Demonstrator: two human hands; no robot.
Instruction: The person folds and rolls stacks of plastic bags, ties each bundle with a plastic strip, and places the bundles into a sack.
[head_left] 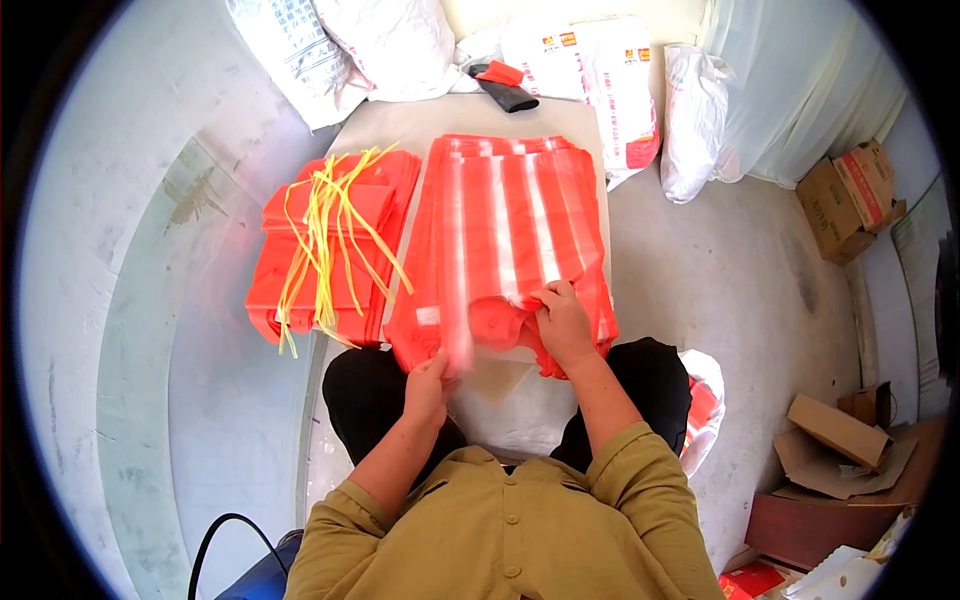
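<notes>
A stack of red plastic bags (520,210) with pale glossy stripes lies in front of me, its near edge loose and uneven. My left hand (428,385) is closed on the near left corner of the top bag, where the plastic is smeared by motion. At the near right part of the bag, my right hand (565,322) pinches the plastic between thumb and fingers. Left of this stack sits a folded pile of red bags (275,270), with loose yellow ties (325,230) strewn over it.
White sacks (400,45) and printed white bags (625,90) stand along the far edge of the pale table (390,120). A black roll (508,95) with a red piece lies there too. Cardboard boxes (850,195) are at the right wall; opened cardboard (840,450) lies lower right.
</notes>
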